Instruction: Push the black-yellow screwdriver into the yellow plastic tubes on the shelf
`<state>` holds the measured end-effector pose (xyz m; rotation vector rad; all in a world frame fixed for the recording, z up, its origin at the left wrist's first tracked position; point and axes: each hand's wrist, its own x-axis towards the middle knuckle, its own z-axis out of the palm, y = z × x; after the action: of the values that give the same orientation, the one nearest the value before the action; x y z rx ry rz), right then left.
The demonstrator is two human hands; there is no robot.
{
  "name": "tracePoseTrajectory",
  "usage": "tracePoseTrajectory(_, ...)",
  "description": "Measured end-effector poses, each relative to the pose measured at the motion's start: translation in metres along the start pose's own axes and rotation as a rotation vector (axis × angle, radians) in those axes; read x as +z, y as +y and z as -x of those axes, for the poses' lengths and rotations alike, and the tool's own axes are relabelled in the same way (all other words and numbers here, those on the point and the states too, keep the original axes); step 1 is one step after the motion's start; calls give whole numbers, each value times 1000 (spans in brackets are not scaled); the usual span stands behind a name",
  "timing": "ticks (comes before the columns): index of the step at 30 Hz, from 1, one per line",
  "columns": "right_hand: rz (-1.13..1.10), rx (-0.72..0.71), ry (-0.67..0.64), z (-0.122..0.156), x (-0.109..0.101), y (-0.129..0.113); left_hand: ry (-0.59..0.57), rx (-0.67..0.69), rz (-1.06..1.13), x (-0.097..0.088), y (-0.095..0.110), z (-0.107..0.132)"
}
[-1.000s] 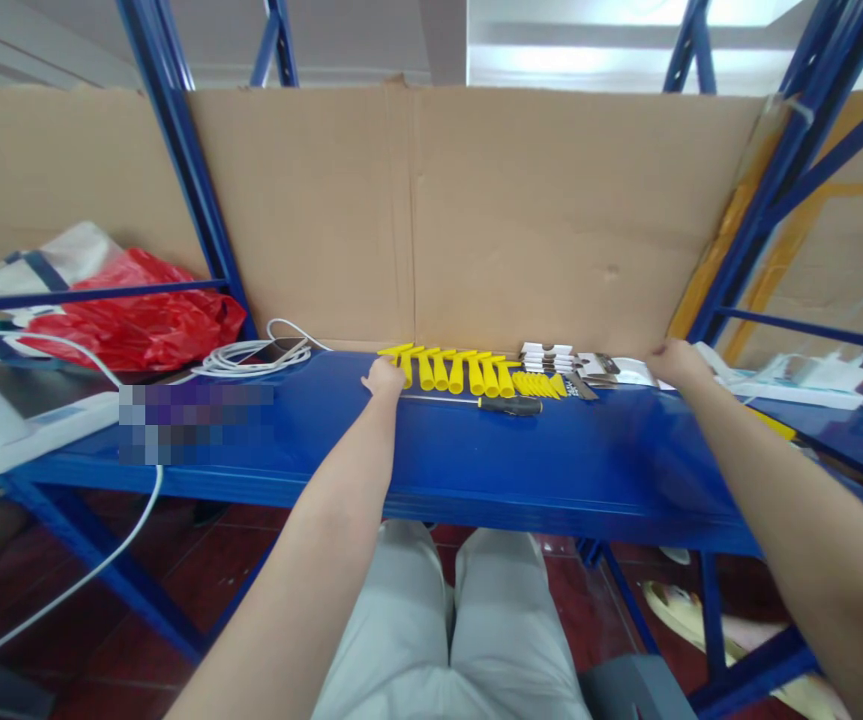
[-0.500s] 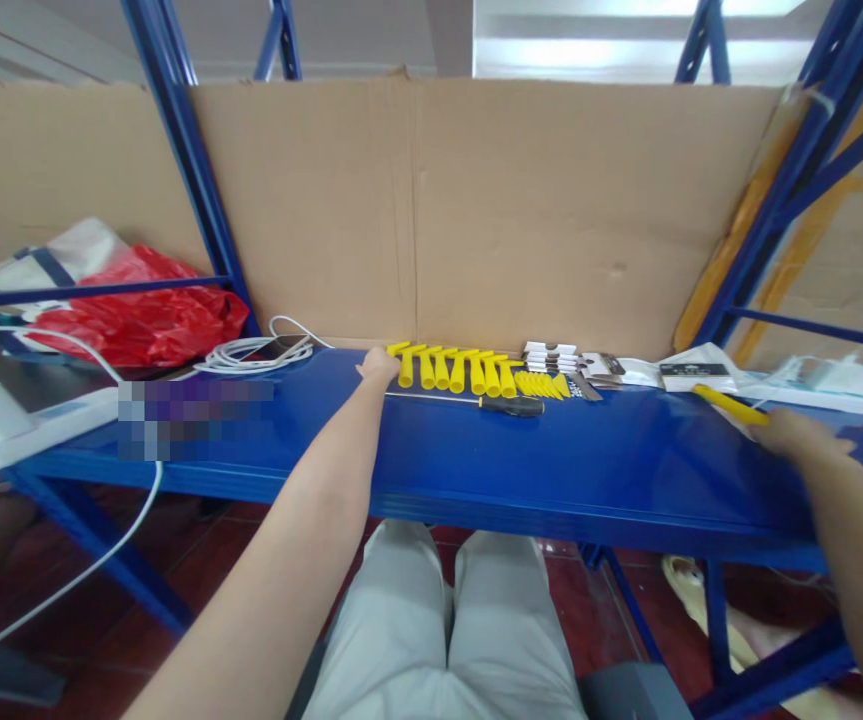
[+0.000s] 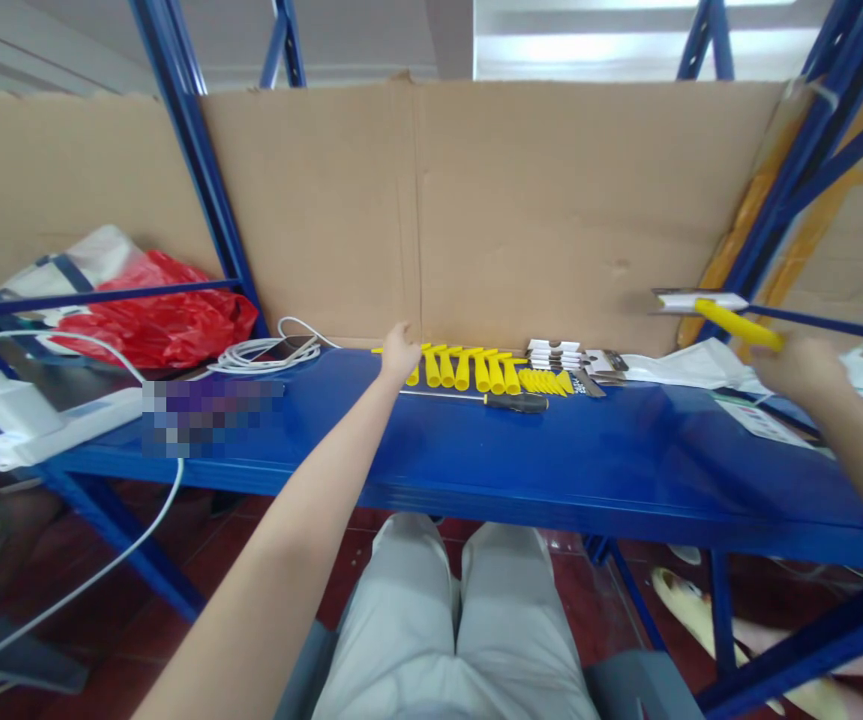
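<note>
My right hand [image 3: 802,365], raised at the right above the table, is closed round the yellow handle of a scraper [image 3: 738,322]. Its wide white head with dark edges points left, in front of the cardboard. My left hand [image 3: 401,352] reaches to the left end of a row of T-shaped yellow plastic handles [image 3: 462,370] and covers part of the leftmost one. The fingers of this hand are mostly hidden. Just in front of the row lies a screwdriver [image 3: 515,402] with a black handle. Small yellow pieces [image 3: 547,381] sit to the right of the handles.
Stacked white strips [image 3: 553,354], a metal blade [image 3: 590,384] and white bags [image 3: 690,365] line the back of the blue table [image 3: 551,470]. Cardboard [image 3: 521,200] stands behind. A coiled white cable [image 3: 262,355], red bag [image 3: 161,315] and power strip [image 3: 78,425] are at left.
My right hand has lifted the scraper up off the table area. My left hand has shifted slightly right, over the leftmost yellow handle. The view has shifted a little.
</note>
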<state>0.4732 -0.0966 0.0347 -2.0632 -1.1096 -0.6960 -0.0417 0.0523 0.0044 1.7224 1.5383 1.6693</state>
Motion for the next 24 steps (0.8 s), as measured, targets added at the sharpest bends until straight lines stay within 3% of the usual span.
tracePoseTrajectory(3, -35, -98, -46, 14, -21, -64, -32, -35, 163, 11, 4, 11)
tracePoseTrajectory(6, -155, -217, -93, 35, -27, -124, -89, -85, 276, 20, 12, 20)
tracePoseTrajectory(13, -448, -480, -111, 77, 13, -223, -182, -13, 404, 36, 52, 29)
tracePoseTrajectory(18, -476, -581, -109, 100, 38, -254, -174, 101, 553, 49, 59, 40)
tracePoseTrajectory(24, -516, -674, -132, 124, 59, -250, -148, 38, 680, 58, 44, 54)
